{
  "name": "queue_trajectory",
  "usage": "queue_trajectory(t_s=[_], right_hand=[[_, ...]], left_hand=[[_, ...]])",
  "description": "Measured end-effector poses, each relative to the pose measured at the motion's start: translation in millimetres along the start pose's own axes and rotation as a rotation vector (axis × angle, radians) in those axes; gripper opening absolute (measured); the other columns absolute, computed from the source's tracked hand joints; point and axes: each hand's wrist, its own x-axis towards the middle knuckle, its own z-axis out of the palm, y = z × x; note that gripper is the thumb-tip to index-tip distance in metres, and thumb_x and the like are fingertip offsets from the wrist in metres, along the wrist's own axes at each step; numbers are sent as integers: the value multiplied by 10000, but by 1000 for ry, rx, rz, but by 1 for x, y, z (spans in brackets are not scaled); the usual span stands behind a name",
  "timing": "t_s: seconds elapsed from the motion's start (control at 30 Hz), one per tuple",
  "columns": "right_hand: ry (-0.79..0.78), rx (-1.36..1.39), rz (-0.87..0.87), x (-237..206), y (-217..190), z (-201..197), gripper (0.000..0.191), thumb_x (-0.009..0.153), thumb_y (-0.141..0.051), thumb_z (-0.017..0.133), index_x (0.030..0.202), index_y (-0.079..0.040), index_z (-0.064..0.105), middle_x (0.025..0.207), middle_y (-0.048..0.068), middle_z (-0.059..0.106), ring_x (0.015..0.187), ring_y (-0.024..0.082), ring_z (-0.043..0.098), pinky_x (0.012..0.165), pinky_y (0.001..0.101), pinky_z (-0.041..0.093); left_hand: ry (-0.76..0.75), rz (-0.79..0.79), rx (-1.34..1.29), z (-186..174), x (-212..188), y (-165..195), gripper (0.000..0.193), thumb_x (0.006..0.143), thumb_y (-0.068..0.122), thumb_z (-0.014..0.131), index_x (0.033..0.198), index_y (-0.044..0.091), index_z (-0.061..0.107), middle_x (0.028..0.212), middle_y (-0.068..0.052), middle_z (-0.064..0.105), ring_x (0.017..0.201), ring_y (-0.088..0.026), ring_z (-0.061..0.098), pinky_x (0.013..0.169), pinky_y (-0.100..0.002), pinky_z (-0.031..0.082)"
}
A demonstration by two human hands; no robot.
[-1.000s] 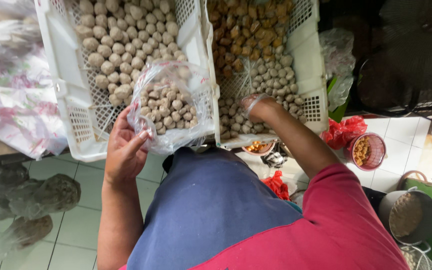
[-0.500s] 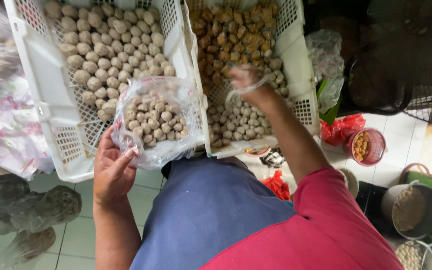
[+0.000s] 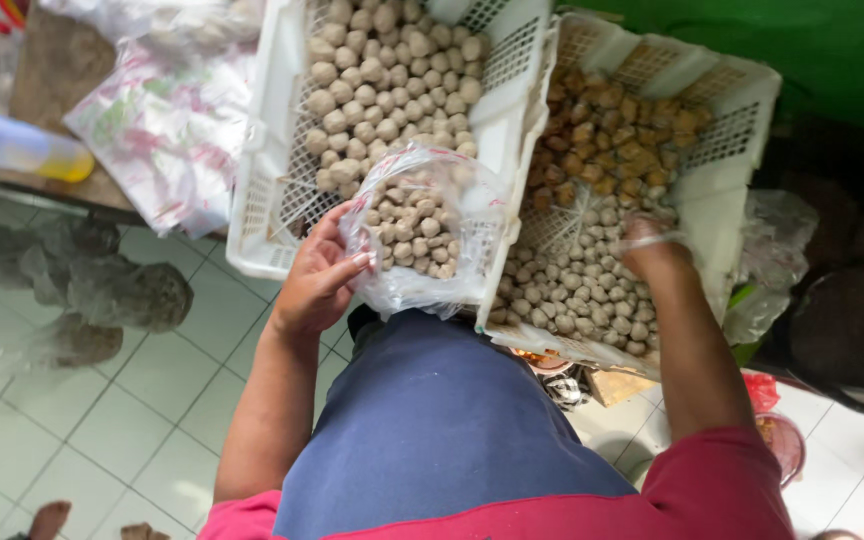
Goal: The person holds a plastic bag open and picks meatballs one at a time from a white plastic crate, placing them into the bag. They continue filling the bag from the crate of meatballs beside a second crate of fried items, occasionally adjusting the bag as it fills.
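The left hand [image 3: 317, 285] held a clear plastic bag [image 3: 422, 225] of pale meatballs, its grip closed on the bag's left side, fingers pinching the film just over the near rim of the left white crate [image 3: 262, 215]. That crate carried 1 heap of larger pale balls. The bag's mouth seemed to open toward the right, though the crumpled film made that hard to read. The right hand [image 3: 652, 250] lay well to the bag's right, down inside the right white crate [image 3: 727, 190], among small pale meatballs [image 3: 562, 290], with brown fried pieces [image 3: 612, 130] at the far end. A thin plastic film covered it; whether its grip was closed on any balls could not be told. The crates' shared wall stood between bag and right hand.
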Motion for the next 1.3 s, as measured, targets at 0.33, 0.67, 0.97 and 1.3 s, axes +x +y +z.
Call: queue_trajectory(t_s=[0.33, 0.67, 0.97, 1.3], right_hand=[[233, 509, -448, -55, -78, -69, 330, 996, -166, 718, 1306, -76, 650, 1060, 124, 757, 881, 184, 723, 787, 344, 583], [-88, -108, 51, -42, 22, 26, 164, 905, -143, 626, 1019, -93, 733, 1058, 197, 728, 960, 366, 700, 840, 471, 573], [-39, -67, -94, -61, 16, 20, 240, 865, 3, 590, 1052, -69, 721, 1022, 208, 736, 935, 355, 714, 807, 457, 588], [437, 432, -365, -59, -62, -44, 253, 1043, -106, 659, 1289, -49, 632, 1130, 139, 713, 984, 221, 717, 833, 335, 591]], left_hand=[[-37, -17, 75, -4, -7, 9, 739, 907, -50, 678, 1583, 43, 394, 1338, -94, 545, 1185, -188, 577, 1016, -346, 497], [-42, 4, 28, 2, -10, 12, 707, 911, -81, 625, 1570, 8, 385, 1439, -140, 549, 1293, -227, 588, 1090, -381, 507], [-101, -10, -11, -2, -4, 7, 726, 906, -103, 649, 1575, 32, 402, 1374, -99, 541, 1188, -176, 571, 1015, -331, 513], [-95, -41, 7, -1, -5, 11, 697, 913, -80, 636, 1559, 28, 397, 1366, -106, 563, 1193, -181, 598, 1024, -343, 514]])
